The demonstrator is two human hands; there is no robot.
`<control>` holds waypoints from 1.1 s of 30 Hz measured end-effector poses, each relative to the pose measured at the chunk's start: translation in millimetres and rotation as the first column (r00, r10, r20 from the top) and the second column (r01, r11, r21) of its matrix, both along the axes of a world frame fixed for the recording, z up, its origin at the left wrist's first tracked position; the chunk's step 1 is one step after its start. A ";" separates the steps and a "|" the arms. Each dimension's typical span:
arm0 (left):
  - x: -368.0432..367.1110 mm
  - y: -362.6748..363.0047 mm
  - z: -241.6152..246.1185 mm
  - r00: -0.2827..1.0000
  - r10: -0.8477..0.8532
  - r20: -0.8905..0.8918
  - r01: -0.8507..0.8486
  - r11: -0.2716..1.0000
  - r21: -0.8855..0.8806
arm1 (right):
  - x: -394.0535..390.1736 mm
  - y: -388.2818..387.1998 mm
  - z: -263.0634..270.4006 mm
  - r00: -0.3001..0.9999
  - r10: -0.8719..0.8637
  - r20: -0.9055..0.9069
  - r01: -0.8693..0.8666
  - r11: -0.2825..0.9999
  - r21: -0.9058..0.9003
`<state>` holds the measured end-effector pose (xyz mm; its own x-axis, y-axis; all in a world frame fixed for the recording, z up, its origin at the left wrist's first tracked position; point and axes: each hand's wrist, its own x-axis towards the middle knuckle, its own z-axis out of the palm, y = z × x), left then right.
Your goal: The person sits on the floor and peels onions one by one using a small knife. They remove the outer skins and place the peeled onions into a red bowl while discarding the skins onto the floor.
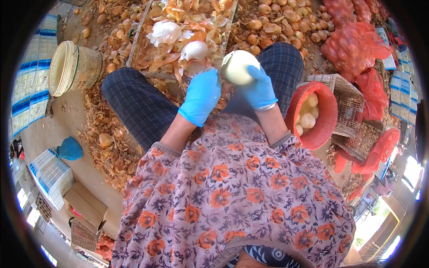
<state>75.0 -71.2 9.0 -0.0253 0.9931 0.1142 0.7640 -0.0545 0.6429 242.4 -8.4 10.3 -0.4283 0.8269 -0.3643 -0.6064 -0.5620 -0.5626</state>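
Note:
My right hand [261,87], in a blue glove, grips a large, mostly peeled white onion [239,68] with its thumb on the near side. A strip of skin lifts from the onion's upper left. My left hand [202,97], also blue-gloved, is curled close to the onion's left side; whatever its fingers may hold is hidden and blurred. Beyond both hands a wooden-edged tray [137,33] is heaped with onion skins [187,20]. Pale outer layers [194,51] of onion lie on top of the heap.
Right of my knee stands a red tub [326,115] holding several peeled onions [307,120]. Unpeeled onions [281,20] spread ahead, beside red mesh sacks [352,50]. Plastic crates [347,100] stand at right. A dirty white bucket [78,68] lies tilted at left, above loose skins [114,154].

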 end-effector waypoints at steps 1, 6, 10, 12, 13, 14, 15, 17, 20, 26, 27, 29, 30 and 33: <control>-2.0 -6.1 -9.3 1.000 0.006 0.029 -0.005 1.000 -0.009 | 1.5 3.1 2.3 1.000 -0.002 0.002 0.002 1.000 0.016; -4.0 -16.6 -10.7 0.976 0.058 0.212 -0.046 0.997 -0.064 | -1.8 0.8 -6.5 0.999 -0.024 -0.040 0.020 0.996 -0.087; -8.8 5.7 2.2 0.986 0.030 0.165 -0.031 1.000 0.000 | -7.9 6.9 1.6 0.998 0.056 -0.011 -0.056 0.998 -0.022; -10.6 -1.3 -9.7 0.985 0.037 0.166 -0.035 0.999 -0.016 | -11.5 1.8 -4.1 0.998 0.053 0.028 -0.054 0.998 0.014; -14.9 -6.1 -20.3 0.986 0.039 0.160 -0.036 0.999 -0.021 | -11.9 3.4 1.0 0.999 0.048 -0.016 -0.048 0.999 -0.004; -21.2 -21.7 -35.6 0.997 0.001 0.075 0.001 0.999 -0.032 | -9.8 5.6 8.4 0.997 0.041 -0.060 -0.043 0.999 -0.021; -26.3 -32.8 -45.5 0.992 0.061 0.108 -0.050 0.994 -0.101 | -6.0 10.1 15.3 0.995 0.028 -0.096 -0.032 0.999 -0.037; -27.5 -47.4 -57.7 0.966 0.194 0.171 -0.149 0.959 -0.242 | -2.4 22.2 29.0 0.993 -0.001 -0.120 -0.001 1.000 -0.014; -10.2 -15.9 -1.9 0.945 0.212 0.250 -0.203 0.977 -0.064 | -1.8 26.1 29.6 0.983 -0.065 -0.172 0.052 0.995 -0.081; 3.4 -4.7 17.7 0.994 0.025 0.106 -0.031 0.998 0.056 | -13.9 13.6 13.0 0.931 -0.105 -0.350 0.035 0.979 -0.200; 3.4 -4.7 15.0 0.994 0.030 0.103 -0.035 0.998 0.056 | -14.6 13.6 12.7 0.923 -0.099 -0.371 0.021 0.978 -0.209; 3.9 -5.8 10.9 0.995 0.037 0.096 -0.042 0.998 0.056 | -16.0 11.8 13.8 0.933 -0.093 -0.349 0.024 0.980 -0.196; 2.5 -6.1 13.3 0.993 0.038 0.110 -0.045 0.997 0.066 | -18.0 10.9 16.3 0.947 -0.093 -0.307 0.041 0.984 -0.172; 0.6 -7.7 17.4 0.991 0.035 0.129 -0.048 0.994 0.100 | -18.4 14.3 10.8 0.937 -0.104 -0.333 0.035 0.978 -0.206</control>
